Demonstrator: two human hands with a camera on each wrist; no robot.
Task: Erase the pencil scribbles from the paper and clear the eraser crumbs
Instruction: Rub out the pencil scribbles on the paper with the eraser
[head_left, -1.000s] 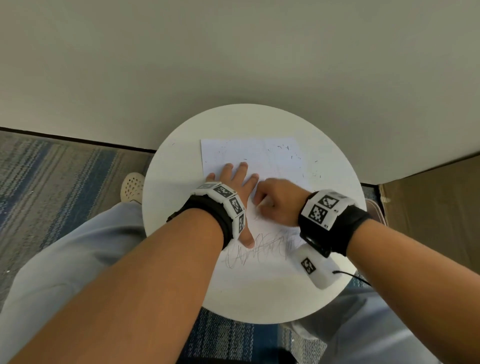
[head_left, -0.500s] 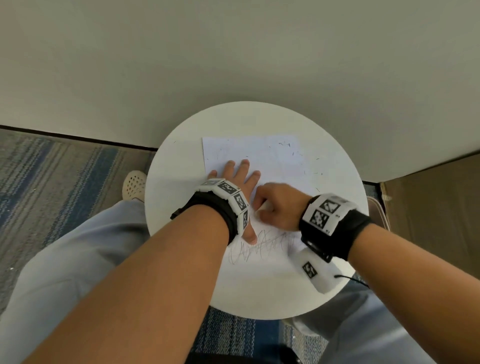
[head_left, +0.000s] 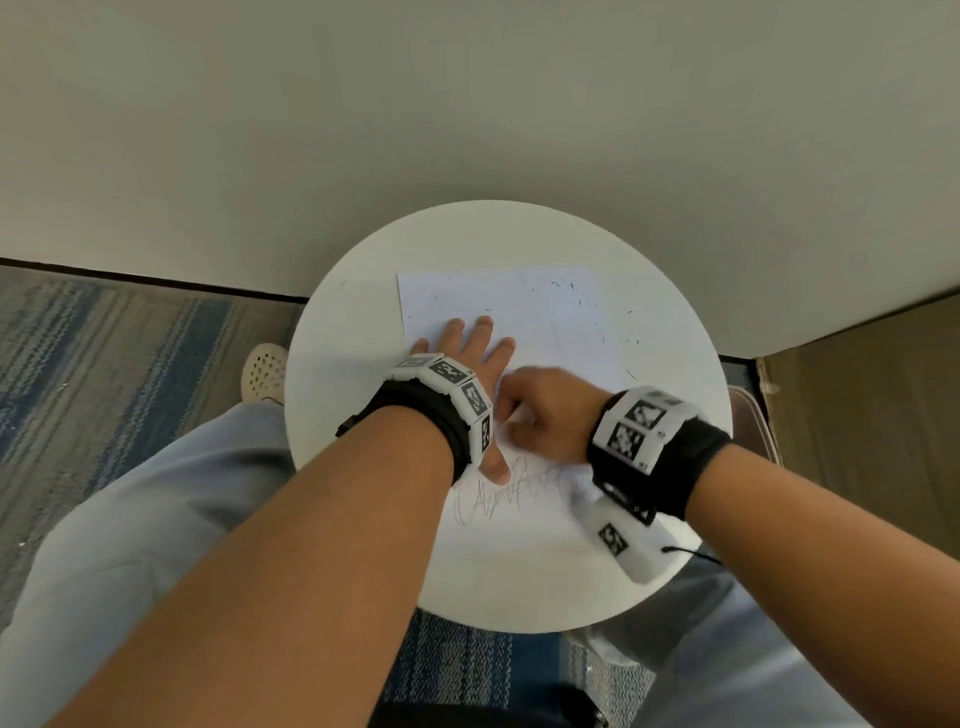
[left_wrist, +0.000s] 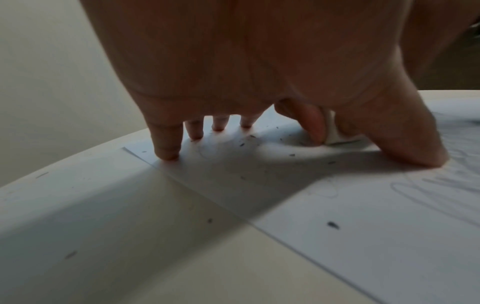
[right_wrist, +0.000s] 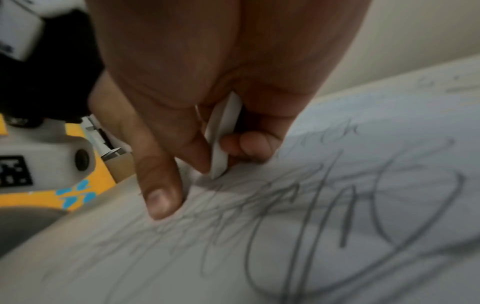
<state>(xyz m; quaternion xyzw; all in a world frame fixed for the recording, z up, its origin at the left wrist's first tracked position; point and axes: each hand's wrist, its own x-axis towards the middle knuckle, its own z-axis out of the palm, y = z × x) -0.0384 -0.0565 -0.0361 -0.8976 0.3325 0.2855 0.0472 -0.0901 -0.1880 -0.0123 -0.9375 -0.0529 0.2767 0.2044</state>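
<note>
1. Head view: my left hand (head_left: 470, 358) lies flat with fingers spread, pinning the paper (head_left: 498, 306) to the round white table (head_left: 343, 364). My right hand (head_left: 545, 415) is curled beside it, just above the pencil scribbles (head_left: 511, 491). Dark eraser crumbs (head_left: 618, 332) dot the sheet's far right.
2. Left wrist: straight fingertips (left_wrist: 168, 153) press the paper; crumbs lie around them.
3. Right wrist: thumb and fingers pinch a thin white eraser (right_wrist: 221, 135), its edge on the paper at the scribbles.

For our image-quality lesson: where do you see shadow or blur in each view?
Head view: right hand slightly motion-blurred. Left wrist view: left hand casts a dark shadow across the paper. Right wrist view: the scribbles look smeared and soft.
</note>
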